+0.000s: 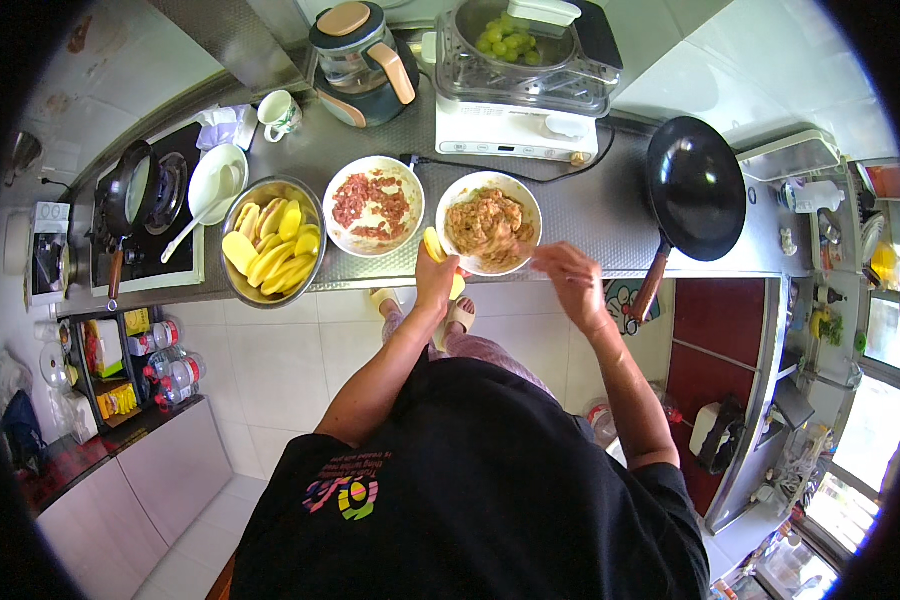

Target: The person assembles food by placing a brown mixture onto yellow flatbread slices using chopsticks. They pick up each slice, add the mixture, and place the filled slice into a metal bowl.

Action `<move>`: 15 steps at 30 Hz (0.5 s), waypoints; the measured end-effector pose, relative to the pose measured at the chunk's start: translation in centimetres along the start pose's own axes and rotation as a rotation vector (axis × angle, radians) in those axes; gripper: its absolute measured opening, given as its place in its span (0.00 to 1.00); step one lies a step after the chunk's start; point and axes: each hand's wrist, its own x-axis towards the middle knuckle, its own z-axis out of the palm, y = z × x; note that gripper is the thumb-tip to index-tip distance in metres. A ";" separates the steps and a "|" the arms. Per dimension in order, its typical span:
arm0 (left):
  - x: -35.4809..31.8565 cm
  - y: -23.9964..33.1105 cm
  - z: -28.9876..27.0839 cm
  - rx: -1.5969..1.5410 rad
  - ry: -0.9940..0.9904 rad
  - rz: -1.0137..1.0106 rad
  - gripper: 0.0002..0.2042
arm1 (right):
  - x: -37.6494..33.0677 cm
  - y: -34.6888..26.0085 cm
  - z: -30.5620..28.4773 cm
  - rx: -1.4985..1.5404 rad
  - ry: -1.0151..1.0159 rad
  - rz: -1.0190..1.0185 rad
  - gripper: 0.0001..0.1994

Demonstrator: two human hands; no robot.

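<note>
My left hand [435,287] is closed around a yellow slice [433,243], held upright at the near left rim of a white bowl of minced meat filling [488,222]. Over the right edge of this bowl, my right hand [570,268] has its fingers drawn together, pointing toward the filling; what they hold is too blurred to make out. To the left stands another white bowl [417,193] with reddish minced meat spread inside. Farther left, a steel bowl [315,271] holds several thick yellow slices [270,240], which look like potato.
A black wok [697,185] sits at the right, its handle past the counter edge. Behind the bowls are a white appliance [510,128] with grapes on top, its cord, and a kettle [355,65]. A white ladle dish [217,180], mug [279,115] and stove pan [128,185] stand left.
</note>
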 end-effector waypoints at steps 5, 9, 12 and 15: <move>0.2 0.0 0.0 -0.010 -0.038 0.001 0.20 | 1.8 1.3 1.4 0.061 0.257 0.102 0.07; 0.1 -0.1 0.0 0.007 0.011 -0.031 0.20 | 1.3 -0.9 4.2 0.002 0.154 -0.135 0.08; 0.1 -0.1 -0.1 -0.002 0.001 -0.008 0.20 | -0.2 -1.3 2.0 -0.034 -0.024 -0.078 0.10; 0.1 -0.2 -0.1 0.015 -0.009 -0.006 0.20 | 0.7 0.1 -0.2 -0.098 0.071 -0.011 0.09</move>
